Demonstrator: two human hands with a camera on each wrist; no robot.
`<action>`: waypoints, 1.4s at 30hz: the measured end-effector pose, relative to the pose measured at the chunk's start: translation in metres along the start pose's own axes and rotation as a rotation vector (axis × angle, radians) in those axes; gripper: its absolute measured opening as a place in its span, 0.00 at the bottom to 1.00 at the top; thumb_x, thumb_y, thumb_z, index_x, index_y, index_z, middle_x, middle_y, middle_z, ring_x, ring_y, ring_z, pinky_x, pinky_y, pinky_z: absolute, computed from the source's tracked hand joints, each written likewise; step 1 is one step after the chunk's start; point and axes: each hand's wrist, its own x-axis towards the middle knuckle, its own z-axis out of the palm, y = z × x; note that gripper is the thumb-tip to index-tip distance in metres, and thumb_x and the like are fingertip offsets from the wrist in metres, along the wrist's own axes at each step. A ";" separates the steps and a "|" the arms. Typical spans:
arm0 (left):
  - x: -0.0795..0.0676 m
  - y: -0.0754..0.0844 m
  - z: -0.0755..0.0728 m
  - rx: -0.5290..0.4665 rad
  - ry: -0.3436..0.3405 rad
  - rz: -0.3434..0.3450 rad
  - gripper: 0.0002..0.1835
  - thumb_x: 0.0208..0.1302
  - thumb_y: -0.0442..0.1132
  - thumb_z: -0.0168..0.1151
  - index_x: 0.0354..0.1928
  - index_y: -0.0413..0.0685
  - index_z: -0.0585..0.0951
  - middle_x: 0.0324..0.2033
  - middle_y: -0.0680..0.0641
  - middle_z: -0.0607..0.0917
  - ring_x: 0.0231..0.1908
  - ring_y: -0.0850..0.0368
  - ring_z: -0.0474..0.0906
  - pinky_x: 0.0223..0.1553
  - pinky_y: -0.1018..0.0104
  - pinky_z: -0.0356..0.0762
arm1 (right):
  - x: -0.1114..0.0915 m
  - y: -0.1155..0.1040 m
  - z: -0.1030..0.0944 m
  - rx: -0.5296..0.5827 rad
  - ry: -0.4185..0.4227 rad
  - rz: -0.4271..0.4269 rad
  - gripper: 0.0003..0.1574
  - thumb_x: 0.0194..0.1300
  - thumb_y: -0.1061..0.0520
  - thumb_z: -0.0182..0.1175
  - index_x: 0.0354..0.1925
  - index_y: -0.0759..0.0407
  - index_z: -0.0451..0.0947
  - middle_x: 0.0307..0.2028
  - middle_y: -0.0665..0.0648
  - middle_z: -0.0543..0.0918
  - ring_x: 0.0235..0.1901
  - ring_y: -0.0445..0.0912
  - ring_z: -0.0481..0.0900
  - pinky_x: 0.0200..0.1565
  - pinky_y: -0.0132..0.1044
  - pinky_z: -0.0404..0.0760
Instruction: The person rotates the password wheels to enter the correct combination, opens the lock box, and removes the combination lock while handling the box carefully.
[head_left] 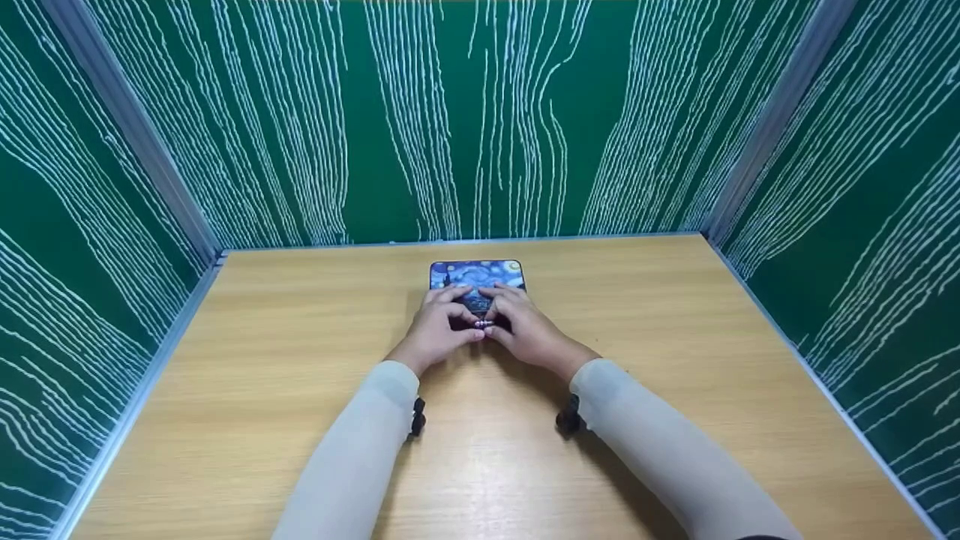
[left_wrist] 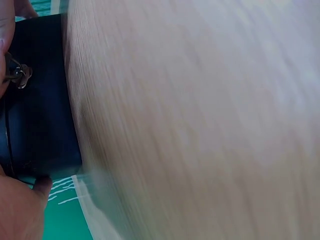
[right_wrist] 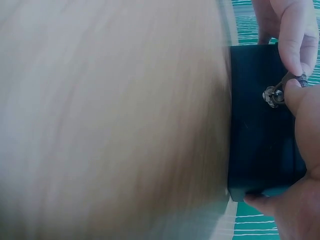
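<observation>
A box [head_left: 480, 271] with a blue swirling night-sky picture on its lid sits toward the back of the table. Its dark front [right_wrist: 260, 135] carries a metal clasp [right_wrist: 271, 96], from which hangs a small padlock [right_wrist: 303, 79] with ridged dials. My left hand [head_left: 441, 328] pinches one end of the padlock between thumb and index finger. At the other end, the thumb and index finger of my right hand [head_left: 529, 330] pinch it too. Other fingers of both hands rest on the lid and sides. In the left wrist view, fingers mostly hide the padlock beside the clasp [left_wrist: 21, 75].
The wooden table [head_left: 300, 315] extends around the box on all sides. Green panels with white wavy lines [head_left: 405, 112] stand at the back, left and right, joined by grey metal posts [head_left: 780, 112].
</observation>
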 end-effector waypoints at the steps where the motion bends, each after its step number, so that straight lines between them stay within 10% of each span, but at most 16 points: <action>1: 0.000 0.000 0.000 0.001 0.003 0.001 0.08 0.69 0.46 0.84 0.43 0.52 0.96 0.83 0.53 0.76 0.88 0.42 0.59 0.91 0.42 0.55 | 0.000 0.000 0.000 0.001 0.000 0.000 0.06 0.80 0.60 0.69 0.48 0.56 0.80 0.85 0.59 0.72 0.90 0.67 0.57 0.89 0.69 0.56; 42: 0.002 -0.001 0.002 0.007 0.021 0.013 0.07 0.71 0.45 0.82 0.42 0.51 0.96 0.83 0.52 0.77 0.88 0.41 0.60 0.91 0.42 0.54 | 0.000 -0.001 0.000 0.011 -0.001 0.012 0.06 0.82 0.59 0.68 0.48 0.54 0.78 0.86 0.57 0.72 0.89 0.65 0.58 0.88 0.69 0.58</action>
